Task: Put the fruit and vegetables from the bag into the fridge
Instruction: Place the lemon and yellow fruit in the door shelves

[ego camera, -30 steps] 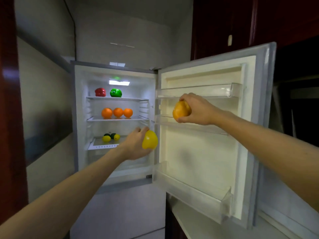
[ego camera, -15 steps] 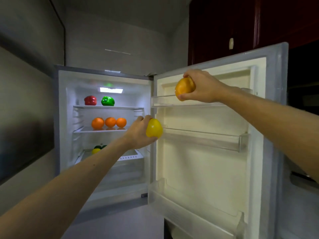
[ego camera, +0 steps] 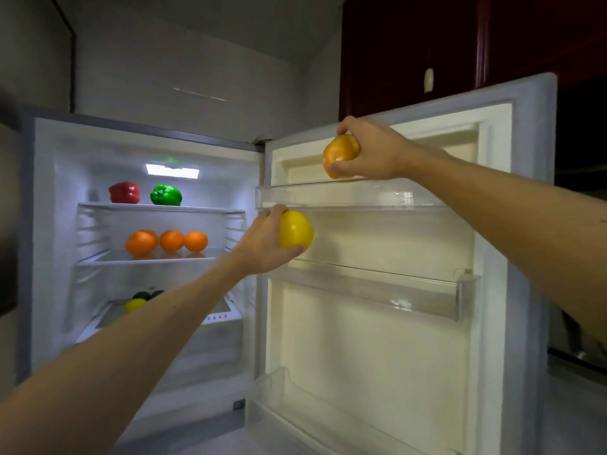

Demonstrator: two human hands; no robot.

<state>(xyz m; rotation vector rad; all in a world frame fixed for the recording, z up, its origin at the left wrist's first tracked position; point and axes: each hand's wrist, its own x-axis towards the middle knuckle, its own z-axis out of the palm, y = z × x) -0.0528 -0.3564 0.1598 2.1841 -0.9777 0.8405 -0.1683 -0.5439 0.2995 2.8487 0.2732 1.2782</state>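
The fridge (ego camera: 42, 224) stands open, its door (ego camera: 512, 224) swung to the right. My right hand (ego camera: 374, 149) grips an orange pepper (ego camera: 340, 154) just above the top door shelf (ego camera: 354, 195). My left hand (ego camera: 262, 246) grips a yellow pepper (ego camera: 295, 229) in front of the door, between the top shelf and the middle door shelf (ego camera: 394, 293). Inside, a red pepper (ego camera: 124, 193) and a green pepper (ego camera: 166, 194) sit on the top shelf. Three oranges (ego camera: 170, 241) lie on the middle shelf. The bag is out of view.
A yellow fruit (ego camera: 134, 304) and dark green ones (ego camera: 146, 294) lie on the lower shelf, partly behind my left forearm. The bottom door bin (ego camera: 295, 399) hangs low on the door. Dark red cabinets (ego camera: 427, 44) are above the door.
My right hand has risen with the orange pepper from the middle door shelf to the top door shelf. My left hand has moved up and right with the yellow pepper, toward the door.
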